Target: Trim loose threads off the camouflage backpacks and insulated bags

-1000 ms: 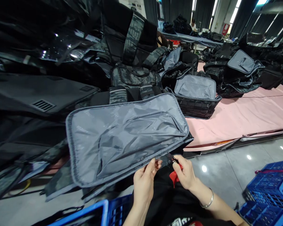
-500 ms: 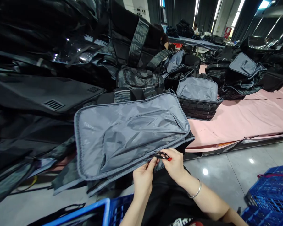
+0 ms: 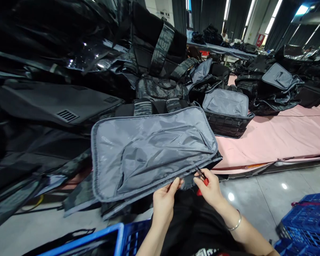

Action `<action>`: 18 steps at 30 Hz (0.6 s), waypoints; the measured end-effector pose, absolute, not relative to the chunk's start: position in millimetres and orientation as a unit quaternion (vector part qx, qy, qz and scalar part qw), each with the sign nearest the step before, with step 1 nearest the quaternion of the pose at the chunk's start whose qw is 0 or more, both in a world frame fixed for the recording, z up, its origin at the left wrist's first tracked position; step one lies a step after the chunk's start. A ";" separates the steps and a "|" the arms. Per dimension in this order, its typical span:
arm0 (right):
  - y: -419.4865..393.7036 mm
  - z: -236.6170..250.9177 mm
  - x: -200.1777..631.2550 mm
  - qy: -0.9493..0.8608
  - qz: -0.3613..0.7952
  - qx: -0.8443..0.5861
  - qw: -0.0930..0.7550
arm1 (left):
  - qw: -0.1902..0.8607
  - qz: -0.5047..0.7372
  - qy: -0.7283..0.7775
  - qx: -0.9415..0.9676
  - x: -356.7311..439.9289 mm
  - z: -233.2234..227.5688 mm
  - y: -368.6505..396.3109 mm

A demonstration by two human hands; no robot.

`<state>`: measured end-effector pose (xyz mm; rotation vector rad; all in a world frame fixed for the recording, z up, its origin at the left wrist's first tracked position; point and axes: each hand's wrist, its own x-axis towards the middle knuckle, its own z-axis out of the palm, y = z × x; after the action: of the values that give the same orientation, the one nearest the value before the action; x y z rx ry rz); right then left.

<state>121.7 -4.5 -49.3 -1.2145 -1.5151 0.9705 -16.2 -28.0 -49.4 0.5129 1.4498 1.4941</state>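
A bag lies open in front of me with its grey lining panel (image 3: pixel 152 153) facing up. My left hand (image 3: pixel 164 201) pinches the near edge of that panel between thumb and fingers. My right hand (image 3: pixel 210 190) holds small red-handled thread snips (image 3: pixel 202 176), their dark tip touching the panel's edge just right of my left hand. A silver bangle (image 3: pixel 236 224) circles my right wrist.
Piles of black and camouflage bags (image 3: pixel 154 64) fill the left and back. Another open grey-lined bag (image 3: pixel 225 110) sits on the pink-covered table (image 3: pixel 277 138). Blue plastic crates stand at the lower left (image 3: pixel 101 241) and lower right (image 3: pixel 306 220). A person works far back.
The snips swung from lying flat toward my left fingers to pointing up at the panel's edge. My right hand shifted slightly right. The view drifted a little.
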 end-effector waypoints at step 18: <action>27.5 -28.4 156.0 -0.819 0.129 -0.352 0.434 | 0.408 0.614 0.620 0.269 -21.2 -53.9 -18.1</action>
<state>156.0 27.5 -28.4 -0.8772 -2.0392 0.3216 -21.2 -18.1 -53.9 0.6773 1.5611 1.5474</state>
